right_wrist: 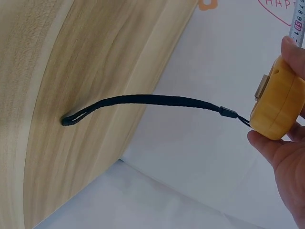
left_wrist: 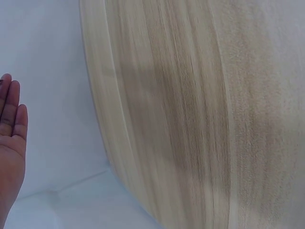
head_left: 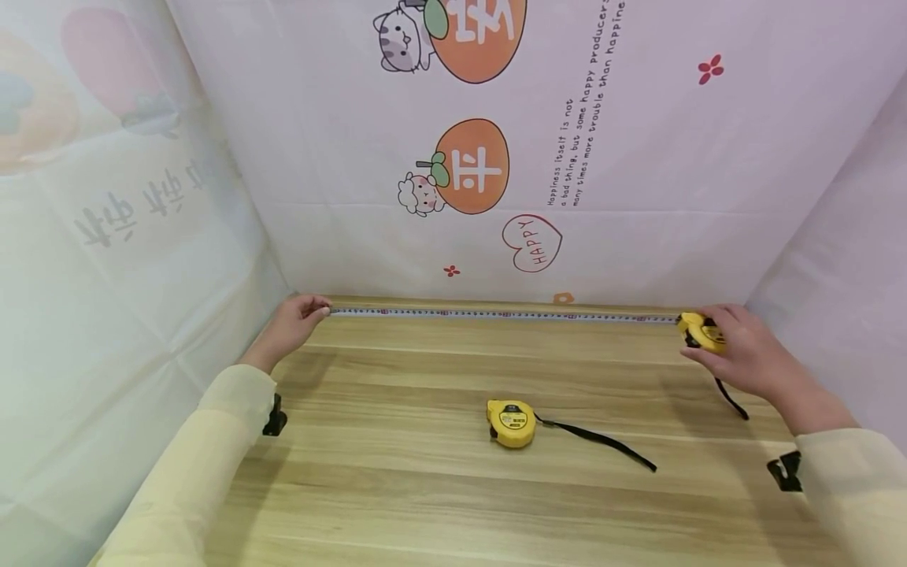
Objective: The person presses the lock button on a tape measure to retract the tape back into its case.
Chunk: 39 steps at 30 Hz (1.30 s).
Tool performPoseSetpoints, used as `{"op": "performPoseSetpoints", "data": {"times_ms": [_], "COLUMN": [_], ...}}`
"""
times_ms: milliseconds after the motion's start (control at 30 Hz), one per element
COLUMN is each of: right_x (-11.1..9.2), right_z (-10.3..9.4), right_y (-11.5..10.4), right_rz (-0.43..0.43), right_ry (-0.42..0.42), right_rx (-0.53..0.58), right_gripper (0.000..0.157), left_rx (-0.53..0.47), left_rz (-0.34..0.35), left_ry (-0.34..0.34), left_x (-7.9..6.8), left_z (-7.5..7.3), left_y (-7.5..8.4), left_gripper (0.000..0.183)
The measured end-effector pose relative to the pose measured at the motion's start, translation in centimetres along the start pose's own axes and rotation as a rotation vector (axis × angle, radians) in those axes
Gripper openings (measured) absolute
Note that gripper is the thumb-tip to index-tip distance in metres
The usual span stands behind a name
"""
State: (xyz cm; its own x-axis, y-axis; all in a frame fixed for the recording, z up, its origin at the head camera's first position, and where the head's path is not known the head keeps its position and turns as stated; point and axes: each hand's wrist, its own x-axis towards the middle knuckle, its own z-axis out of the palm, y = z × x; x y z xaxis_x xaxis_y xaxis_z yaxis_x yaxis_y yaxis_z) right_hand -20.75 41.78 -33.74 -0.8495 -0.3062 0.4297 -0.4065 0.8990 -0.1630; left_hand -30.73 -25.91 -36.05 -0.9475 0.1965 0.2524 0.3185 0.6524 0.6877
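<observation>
A yellow tape measure point(head_left: 700, 332) is gripped by my right hand point(head_left: 751, 354) near the table's back right corner. Its blade point(head_left: 475, 315) is drawn out in a straight line along the back edge to the left. At the blade's far left end, my left hand point(head_left: 289, 327) pinches the tip between thumb and fingers. In the right wrist view, the fingers wrap the yellow case point(right_wrist: 276, 102), and a black wrist strap point(right_wrist: 143, 99) hangs from it. The left wrist view shows only part of the left hand point(left_wrist: 12, 143); the blade tip is mostly hidden there.
A second yellow tape measure point(head_left: 512, 424) lies mid-table with its black strap point(head_left: 609, 442) stretching right. White printed cloth point(head_left: 319, 142) rises behind the wooden tabletop point(head_left: 397, 488), and cloth walls stand at both sides. Black clips show beside each forearm.
</observation>
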Motion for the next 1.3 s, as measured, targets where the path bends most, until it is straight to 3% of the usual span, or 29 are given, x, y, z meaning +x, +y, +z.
{"op": "performPoseSetpoints", "data": {"times_ms": [633, 1000, 1300], "right_x": [0.4, 0.9, 1.0], "right_z": [0.3, 0.4, 0.5], "right_y": [-0.6, -1.2, -1.6], "right_rz": [0.048, 0.084, 0.099], "right_ry": [-0.021, -0.042, -0.027], "right_rx": [0.052, 0.077, 0.091], "right_gripper": [0.068, 0.078, 0.077], "left_rx": [-0.007, -0.034, -0.059], "left_rz": [0.036, 0.024, 0.039], "left_ry": [0.047, -0.007, -0.001], "left_x": [0.0, 0.3, 0.6], "left_z": [0.8, 1.4, 1.8], "left_y": [1.0, 1.5, 1.4], "left_gripper": [0.024, 0.026, 0.023]}}
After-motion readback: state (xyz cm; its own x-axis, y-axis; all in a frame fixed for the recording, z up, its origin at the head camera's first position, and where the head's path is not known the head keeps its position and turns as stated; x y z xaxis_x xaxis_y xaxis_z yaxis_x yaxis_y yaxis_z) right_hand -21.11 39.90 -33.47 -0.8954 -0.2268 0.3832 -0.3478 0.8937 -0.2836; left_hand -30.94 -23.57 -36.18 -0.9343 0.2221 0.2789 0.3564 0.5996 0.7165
